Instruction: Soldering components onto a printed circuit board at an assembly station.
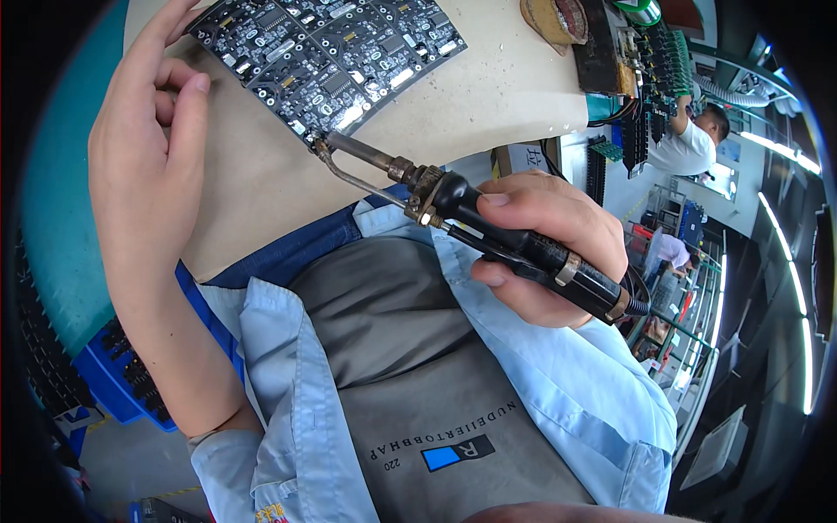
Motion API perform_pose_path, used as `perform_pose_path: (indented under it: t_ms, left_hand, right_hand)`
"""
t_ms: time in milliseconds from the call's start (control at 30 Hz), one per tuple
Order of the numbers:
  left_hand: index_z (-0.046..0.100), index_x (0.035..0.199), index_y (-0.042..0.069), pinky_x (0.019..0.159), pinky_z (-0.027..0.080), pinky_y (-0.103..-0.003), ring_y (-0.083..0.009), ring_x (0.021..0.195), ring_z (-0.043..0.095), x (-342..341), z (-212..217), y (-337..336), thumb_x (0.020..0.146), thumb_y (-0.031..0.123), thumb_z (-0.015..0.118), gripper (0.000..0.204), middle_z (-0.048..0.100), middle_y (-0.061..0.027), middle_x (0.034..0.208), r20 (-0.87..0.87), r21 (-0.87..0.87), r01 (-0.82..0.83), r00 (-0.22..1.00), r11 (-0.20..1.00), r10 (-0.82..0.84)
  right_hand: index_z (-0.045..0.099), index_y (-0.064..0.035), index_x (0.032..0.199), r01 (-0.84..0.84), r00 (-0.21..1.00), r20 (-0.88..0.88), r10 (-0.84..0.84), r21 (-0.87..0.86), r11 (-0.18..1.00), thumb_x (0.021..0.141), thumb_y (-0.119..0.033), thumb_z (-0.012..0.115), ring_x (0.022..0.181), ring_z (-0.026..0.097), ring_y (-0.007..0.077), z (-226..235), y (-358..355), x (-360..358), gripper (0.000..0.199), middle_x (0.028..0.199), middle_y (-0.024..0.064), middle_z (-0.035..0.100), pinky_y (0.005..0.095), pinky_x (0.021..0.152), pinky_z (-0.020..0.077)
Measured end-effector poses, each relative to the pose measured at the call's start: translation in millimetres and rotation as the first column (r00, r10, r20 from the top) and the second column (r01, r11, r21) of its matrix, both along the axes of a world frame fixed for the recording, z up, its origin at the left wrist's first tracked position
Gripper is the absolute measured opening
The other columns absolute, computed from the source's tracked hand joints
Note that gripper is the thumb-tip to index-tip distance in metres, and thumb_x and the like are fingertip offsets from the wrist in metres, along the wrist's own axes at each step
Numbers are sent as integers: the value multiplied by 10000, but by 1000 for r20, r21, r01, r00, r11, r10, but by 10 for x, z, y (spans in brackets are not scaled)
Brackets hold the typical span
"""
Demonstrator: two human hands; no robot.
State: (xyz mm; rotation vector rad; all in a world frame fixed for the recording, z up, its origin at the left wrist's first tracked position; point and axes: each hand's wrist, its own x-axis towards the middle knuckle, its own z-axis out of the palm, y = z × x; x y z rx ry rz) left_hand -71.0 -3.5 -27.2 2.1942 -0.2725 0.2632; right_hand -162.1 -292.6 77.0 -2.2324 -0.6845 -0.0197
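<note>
A dark circuit board panel (336, 57), crowded with small chips and shiny solder spots, lies on the beige work surface. My left hand (144, 148) is at its far left corner, longer fingers against the edge; the thumb points up, off the board, and some fingers curl in. The fingertips at the corner are partly out of view. My right hand (562, 244) is closed around the black handle of a soldering iron (453, 196) with a thin metal feed tube clamped alongside. The iron's tip and the tube's end meet at the board's near corner.
The beige work surface (497, 96) has dark specks and a curved near edge. A round tan container (558, 22) and a green-rimmed spool (641, 10) stand at the far right, beside green boards in a rack (671, 65). A blue bin (118, 370) sits low left. Another person (693, 139) works at right.
</note>
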Motion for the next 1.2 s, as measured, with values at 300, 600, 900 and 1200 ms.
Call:
perform_pose_path:
  t_ms: [300,600,900,1200]
  left_hand:
    - [545,1515,122,784,496,-219,-67,801,553,9,-25,20,974,-39,569,564,663,-50,1396,14,5,14,1000,1000,-14]
    - [546,1513,123,790,498,-220,-69,808,559,16,-34,28,975,-40,571,563,667,-43,1392,31,-7,25,999,1000,-25]
    - [549,1511,134,792,501,-227,-76,813,564,9,-23,22,974,-44,573,566,665,-38,1397,21,23,14,1000,1000,-15]
    - [549,1507,119,785,500,-222,-74,823,567,7,-19,18,970,-49,577,563,657,-42,1417,43,14,23,999,1000,-24]
  right_hand:
    - [711,3,1157,-17,1000,24,17,23,1000,699,-46,906,886,746,290,-51,-28,3,500,1073,141,771,355,758,599]
    - [714,9,1137,-6,999,35,5,28,1000,687,-44,909,871,751,287,-50,-18,0,492,1048,147,776,356,753,604]
    - [708,11,1157,-14,1000,13,14,23,1000,697,-43,909,895,745,296,-26,-20,-3,505,1076,151,770,366,785,604]
    - [707,9,1163,-11,1000,3,11,22,1000,702,-36,905,900,744,297,-18,-16,-7,504,1080,150,768,368,787,603]
